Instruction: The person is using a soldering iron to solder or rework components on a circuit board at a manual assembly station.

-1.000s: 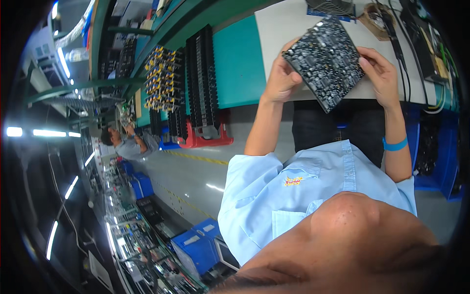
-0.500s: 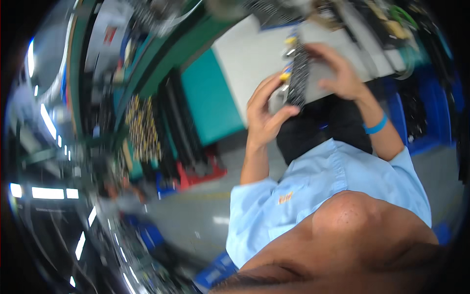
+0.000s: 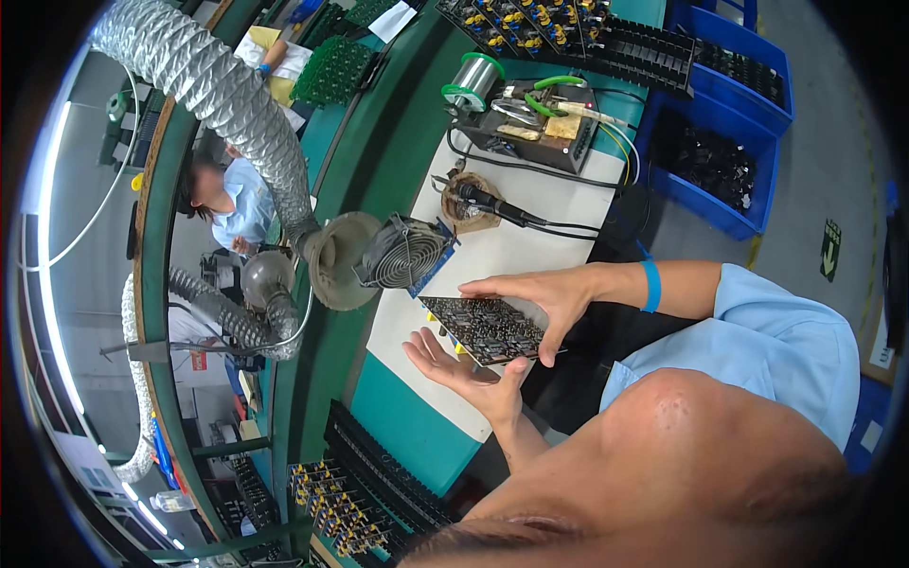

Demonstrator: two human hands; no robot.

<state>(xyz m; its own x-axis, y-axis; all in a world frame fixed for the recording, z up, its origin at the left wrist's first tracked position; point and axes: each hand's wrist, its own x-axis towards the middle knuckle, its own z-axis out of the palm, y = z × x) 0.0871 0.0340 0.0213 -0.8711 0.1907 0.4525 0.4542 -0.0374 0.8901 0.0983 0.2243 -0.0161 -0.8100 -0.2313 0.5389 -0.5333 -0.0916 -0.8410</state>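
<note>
A circuit board [image 3: 488, 328], dark solder-dotted face up, is tilted above the white work surface, with yellow parts showing below its edge. My right hand [image 3: 559, 295], a blue band at its wrist, spans the board with fingers along the far edge and thumb at the near right corner. Beside and partly under the left edge lies my left hand [image 3: 473, 381], palm up with fingers spread. Its thumb tip comes up to the near edge; whether it bears any weight cannot be made out.
Beyond the board stand a small fan [image 3: 407, 256], a soldering iron [image 3: 488, 204] on its holder, a soldering station [image 3: 530, 123] and a solder spool [image 3: 473, 80]. Blue bins [image 3: 772, 170] with dark parts are at right. Boards with yellow parts [image 3: 346, 506] lie at lower left. A co-worker [image 3: 241, 204] sits across.
My view has swung toward the bench tools. The board has turned from edge-on to face up. My right hand has closed on it, while my left fingers have spread from their earlier grip.
</note>
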